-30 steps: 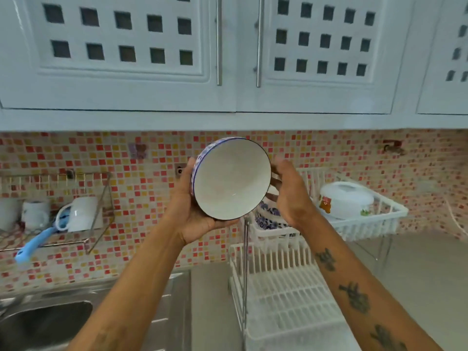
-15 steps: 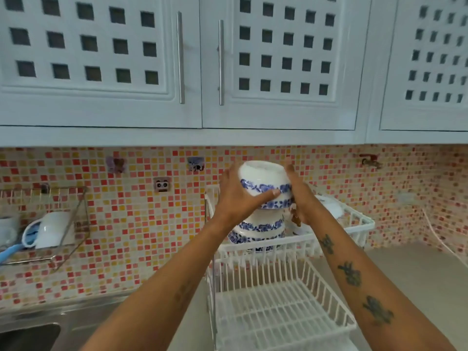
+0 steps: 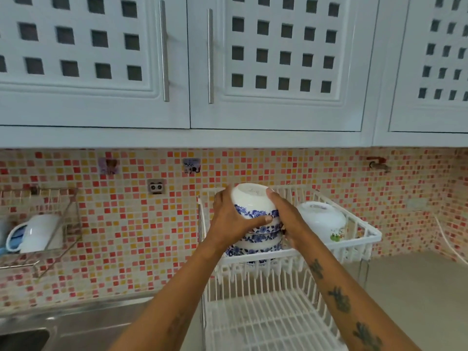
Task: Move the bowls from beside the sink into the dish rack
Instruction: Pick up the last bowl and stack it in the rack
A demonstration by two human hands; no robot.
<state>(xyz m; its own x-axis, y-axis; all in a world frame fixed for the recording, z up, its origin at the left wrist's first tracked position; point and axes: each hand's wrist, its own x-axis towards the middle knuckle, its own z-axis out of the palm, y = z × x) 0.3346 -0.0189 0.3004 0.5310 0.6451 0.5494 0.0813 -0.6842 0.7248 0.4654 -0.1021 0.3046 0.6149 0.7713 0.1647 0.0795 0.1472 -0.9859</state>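
Here both hands clasp one bowl (image 3: 253, 202), turned upside down, its white foot facing up and a blue flower band round its rim. The left hand (image 3: 231, 221) wraps the near-left side, fingers curled narrow against the wall and the thumb laid flat across the blue band. The right hand (image 3: 286, 219) presses the right side, fingers held close together along the wall (their tips are hidden behind it). The bowl sits on top of a stack (image 3: 255, 243) of like bowls, also upside down, in the upper tier of the white rack (image 3: 364, 233); whether it already rests fully on the one below I cannot tell. Just to the right in the same tier lies a larger white bowl (image 3: 323, 220), inverted too, with a small coloured print near its rim. The rack's lower tier (image 3: 266, 323) shows bare ribs. At far left a wire shelf (image 3: 50, 244) on the tiled wall holds a white mug (image 3: 38, 233). A steel sink (image 3: 27, 338) edge shows at the bottom left corner.
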